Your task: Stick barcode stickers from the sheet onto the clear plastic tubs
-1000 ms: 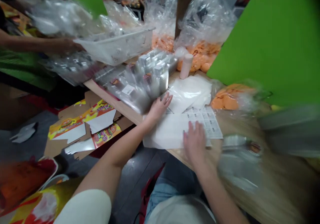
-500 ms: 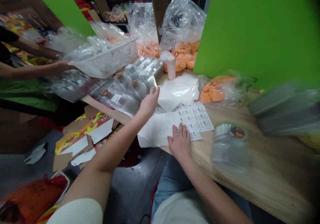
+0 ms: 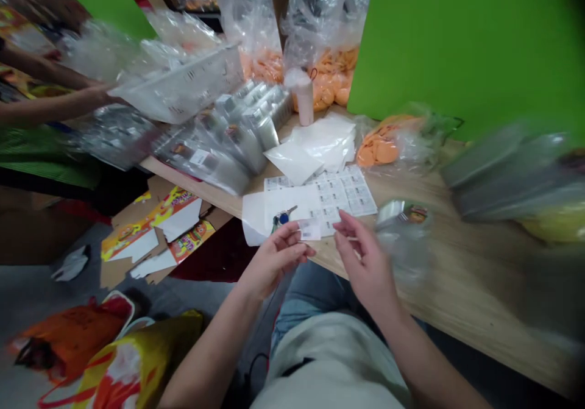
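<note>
My left hand [image 3: 274, 263] sits just off the table's front edge, its fingers closed toward a small white label [image 3: 309, 229]. My right hand [image 3: 365, 256] is raised beside it, fingers apart, holding nothing I can see. A small bunch of keys with a blue fob [image 3: 282, 218] lies at my left fingertips on a white paper sheet [image 3: 287, 205]. Behind it spreads a printed label sheet [image 3: 336, 195]. White pouches [image 3: 322, 147] lie further back. A transparent packet with a printed tag [image 3: 402, 226] is to the right of my right hand, blurred.
A co-worker's hands [image 3: 91, 95] reach to a white plastic basket [image 3: 183, 86]. Packed silver-capped items [image 3: 219, 147] and bags of orange pieces [image 3: 324, 74] crowd the wooden table [image 3: 479, 263]. Flattened printed cardboard [image 3: 158, 232] and carrier bags [image 3: 123, 360] lie on the floor.
Both my hands have lifted off the papers and drawn back toward the table edge. Keys and a small label now show at my left hand. The view has tilted slightly.
</note>
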Demonstrator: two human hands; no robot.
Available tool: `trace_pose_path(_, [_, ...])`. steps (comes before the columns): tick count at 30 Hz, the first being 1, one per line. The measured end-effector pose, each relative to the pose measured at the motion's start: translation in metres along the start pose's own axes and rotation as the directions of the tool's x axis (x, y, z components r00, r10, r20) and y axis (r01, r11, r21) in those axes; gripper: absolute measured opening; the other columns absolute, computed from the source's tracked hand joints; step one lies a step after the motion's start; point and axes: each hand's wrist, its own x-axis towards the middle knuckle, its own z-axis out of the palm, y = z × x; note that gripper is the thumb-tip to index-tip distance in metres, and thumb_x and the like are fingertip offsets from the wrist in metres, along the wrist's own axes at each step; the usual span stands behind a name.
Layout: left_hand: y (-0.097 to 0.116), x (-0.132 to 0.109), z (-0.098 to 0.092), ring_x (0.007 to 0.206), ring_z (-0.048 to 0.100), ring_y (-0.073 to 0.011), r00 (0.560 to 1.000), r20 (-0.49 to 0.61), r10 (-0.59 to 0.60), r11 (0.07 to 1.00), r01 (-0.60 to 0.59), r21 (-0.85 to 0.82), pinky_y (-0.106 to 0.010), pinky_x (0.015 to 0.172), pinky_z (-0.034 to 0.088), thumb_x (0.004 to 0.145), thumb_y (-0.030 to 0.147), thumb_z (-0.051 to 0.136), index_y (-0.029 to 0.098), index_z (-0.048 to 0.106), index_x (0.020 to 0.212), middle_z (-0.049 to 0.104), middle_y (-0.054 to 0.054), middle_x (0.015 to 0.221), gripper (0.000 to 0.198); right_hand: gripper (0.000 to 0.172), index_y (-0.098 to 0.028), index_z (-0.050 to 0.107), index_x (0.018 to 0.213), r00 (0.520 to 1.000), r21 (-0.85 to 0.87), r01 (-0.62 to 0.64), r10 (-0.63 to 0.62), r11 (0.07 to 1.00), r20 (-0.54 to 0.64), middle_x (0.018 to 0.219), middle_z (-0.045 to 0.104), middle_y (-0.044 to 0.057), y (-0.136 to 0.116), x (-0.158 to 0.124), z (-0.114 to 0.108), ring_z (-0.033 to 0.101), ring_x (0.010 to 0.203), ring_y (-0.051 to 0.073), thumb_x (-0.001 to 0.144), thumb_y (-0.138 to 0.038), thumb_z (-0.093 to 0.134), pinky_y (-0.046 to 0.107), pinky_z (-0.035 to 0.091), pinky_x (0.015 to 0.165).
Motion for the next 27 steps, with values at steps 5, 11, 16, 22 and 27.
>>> trace_pose_path(5, [0.007, -0.014, 0.046, 0.092, 0.063, -0.0189, 0.957, 0.279, -0.084, 0.995, 0.094, -0.021, -0.035, 0.083, 0.051, 0.073, 0.022, 0.067, 0.022, 0.06, 0.111, 0.065, -0.008, 0.105, 0.038, 0.043, -0.02, 0.051, 0.119, 0.973, 0.083, -0.198, 0.186, 0.977, 0.14, 0.081, 0.061, 0.001, -0.004, -0.005, -0.044, 0.058, 0.07, 0.013, 0.078, -0.032, 0.057, 0.027, 0.05, 0.065])
trace_pose_path(11, [-0.017, -0.003, 0.09, 0.106, 0.059, -0.0223, 0.949, 0.23, 0.214, 0.943, -0.262, 0.204, -0.039, 0.086, 0.05, 0.078, 0.028, 0.062, 0.034, 0.021, 0.139, 0.046, -0.01, 0.135, 0.074, 0.049, -0.022, 0.051, 0.119, 0.901, 0.124, -0.266, 0.292, 0.956, -0.32, 0.075, 0.06, -0.001, 0.035, -0.027, -0.107, 0.056, 0.066, 0.012, 0.073, -0.032, 0.064, 0.027, 0.047, 0.063])
trace_pose_path(16, [-0.043, 0.037, 0.116, 0.133, 0.03, -0.0277, 0.795, 0.444, 0.414, 0.59, -0.605, 0.535, -0.047, 0.108, 0.029, 0.078, 0.032, 0.061, 0.025, 0.026, 0.138, 0.036, -0.011, 0.142, 0.069, 0.055, -0.019, 0.049, 0.118, 0.856, 0.223, -0.359, 0.414, 0.906, -0.308, 0.068, 0.059, -0.003, 0.066, -0.028, -0.138, 0.055, 0.061, 0.012, 0.069, -0.035, 0.067, 0.027, 0.046, 0.059])
trace_pose_path(22, [-0.065, 0.052, 0.122, 0.13, 0.035, -0.0251, 0.782, 0.512, 0.356, 0.584, -0.613, 0.531, -0.045, 0.107, 0.031, 0.081, 0.034, 0.056, 0.023, 0.014, 0.141, 0.035, -0.013, 0.141, 0.073, 0.061, -0.019, 0.044, 0.127, 0.903, 0.125, -0.372, 0.39, 0.92, -0.179, 0.074, 0.062, -0.002, 0.074, -0.016, -0.12, 0.058, 0.068, 0.013, 0.072, -0.035, 0.063, 0.031, 0.047, 0.071])
trace_pose_path(27, [-0.068, 0.05, 0.121, 0.13, 0.035, -0.0257, 0.768, 0.51, 0.387, 0.578, -0.633, 0.514, -0.048, 0.106, 0.031, 0.083, 0.032, 0.055, 0.024, 0.013, 0.141, 0.034, -0.013, 0.141, 0.072, 0.06, -0.019, 0.043, 0.129, 0.916, 0.004, -0.358, 0.352, 0.934, -0.192, 0.076, 0.063, 0.0, 0.076, -0.015, -0.115, 0.057, 0.067, 0.014, 0.073, -0.035, 0.061, 0.032, 0.046, 0.07])
